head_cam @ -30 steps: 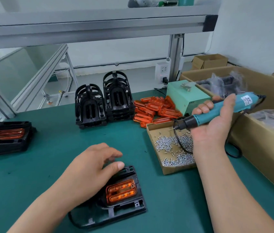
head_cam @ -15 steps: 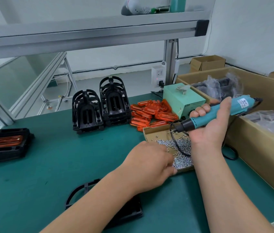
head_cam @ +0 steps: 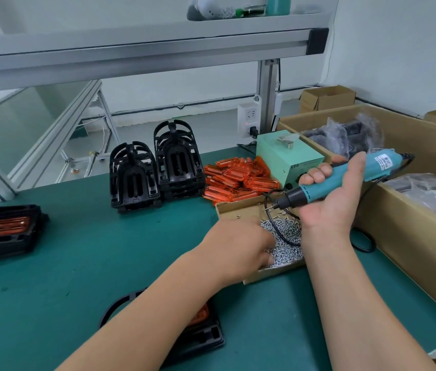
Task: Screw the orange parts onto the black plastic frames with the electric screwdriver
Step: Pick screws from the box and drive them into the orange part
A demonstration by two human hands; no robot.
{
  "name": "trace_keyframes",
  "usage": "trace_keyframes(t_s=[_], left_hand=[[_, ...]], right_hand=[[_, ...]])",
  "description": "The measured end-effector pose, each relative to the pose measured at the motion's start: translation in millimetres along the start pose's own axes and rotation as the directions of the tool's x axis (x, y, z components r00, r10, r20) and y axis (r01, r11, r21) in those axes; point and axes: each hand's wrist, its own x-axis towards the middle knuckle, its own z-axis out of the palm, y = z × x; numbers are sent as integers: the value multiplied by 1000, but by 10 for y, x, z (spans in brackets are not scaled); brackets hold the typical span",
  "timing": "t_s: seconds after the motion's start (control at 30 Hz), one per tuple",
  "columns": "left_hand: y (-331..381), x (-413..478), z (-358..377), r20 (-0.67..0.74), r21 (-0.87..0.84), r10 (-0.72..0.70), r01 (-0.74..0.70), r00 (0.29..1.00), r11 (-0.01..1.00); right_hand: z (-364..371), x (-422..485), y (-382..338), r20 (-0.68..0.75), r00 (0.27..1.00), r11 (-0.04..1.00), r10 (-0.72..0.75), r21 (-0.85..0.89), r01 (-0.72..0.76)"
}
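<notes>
My right hand (head_cam: pixel 331 199) grips the teal electric screwdriver (head_cam: pixel 345 175) above a shallow cardboard box of small silver screws (head_cam: pixel 286 236), bit pointing left. My left hand (head_cam: pixel 238 247) reaches into that box, fingers down among the screws; whether it holds one is hidden. A black plastic frame (head_cam: pixel 200 338) with an orange part (head_cam: pixel 200 315) set in it lies on the green mat near me, mostly covered by my left forearm. A pile of orange parts (head_cam: pixel 235 180) and two stacks of black frames (head_cam: pixel 155 175) stand at the back.
A frame with an orange part (head_cam: pixel 2 231) lies at the left edge. A green power box (head_cam: pixel 286 159) sits behind the screw box. A long cardboard carton (head_cam: pixel 412 210) with bagged parts lines the right side. An aluminium rail (head_cam: pixel 131 52) runs overhead.
My left hand left the frame near me and moved right into the screw box. My right hand kept holding the screwdriver in about the same place.
</notes>
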Motion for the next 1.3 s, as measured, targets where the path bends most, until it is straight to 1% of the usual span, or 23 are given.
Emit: trace_keyframes(t_s=[0.1, 0.2, 0.33, 0.47, 0.53, 0.63, 0.73, 0.8, 0.87, 0.93, 1.0, 1.03, 1.07, 1.1, 1.13, 1.2, 1.23, 1.27, 1.3], left_hand=[[52, 95, 1, 42, -117, 12, -7, 999, 993], [63, 124, 38, 36, -167, 4, 2, 999, 986], [13, 64, 63, -17, -217, -25, 21, 1000, 976], [-62, -30, 41, -112, -302, -53, 17, 992, 953], [-90, -63, 31, -149, -318, -75, 24, 986, 948], [-121, -86, 32, -164, -314, -97, 41, 982, 948], [-137, -114, 36, -191, -342, -99, 28, 977, 939], [-152, -155, 42, -215, -404, -130, 34, 968, 914], [-185, -203, 30, -192, -489, -184, 69, 964, 870], [-222, -280, -14, -146, -617, -226, 90, 963, 782], [-287, -374, -62, -140, -728, -246, 69, 959, 682], [-328, -443, -78, -140, -782, -260, 54, 956, 620], [-376, -522, -94, -126, -850, -275, 39, 953, 525], [-424, -611, -110, -98, -922, -291, 23, 952, 386], [-475, -706, -121, -54, -977, -298, 11, 953, 213], [-583, -912, -139, 47, -990, -291, 6, 955, -140], [-641, -1015, -136, 84, -965, -288, 6, 954, -263], [-703, -1113, -125, 110, -940, -284, 6, 953, -342], [-753, -1208, -111, 128, -919, -281, 8, 951, -393]], right_hand=[[0, -3, 1, -4, 1000, 1000, 4, -6, -4], [3, -9, 4, -5, 1000, 1000, -3, -16, 3], [11, -18, 9, -1, 1000, 1000, -1, -24, 1], [14, -21, 18, -1, 1000, 1000, 1, -31, -1], [17, -27, 24, 1, 1000, 999, 3, -34, -3], [20, -40, 35, 10, 1000, 999, 7, -35, -6], [20, -53, 49, 18, 1000, 999, 7, -45, -6], [22, -59, 59, 25, 1000, 999, 11, -49, -10], [21, -64, 66, 27, 1000, 998, 14, -53, -13], [15, -68, 72, 34, 999, 998, 18, -55, -16], [9, -70, 80, 38, 999, 998, 21, -61, -19], [8, -74, 87, 39, 999, 998, 26, -64, -23], [10, -80, 96, 42, 999, 997, 32, -66, -29], [16, -87, 106, 48, 998, 997, 37, -66, -34], [22, -101, 117, 54, 998, 997, 44, -66, -40], [50, -140, 146, 69, 996, 996, 57, -66, -53], [69, -166, 162, 80, 995, 996, 64, -71, -58], [93, -198, 181, 94, 993, 995, 72, -77, -65], [118, -238, 203, 110, 990, 994, 84, -83, -76]])
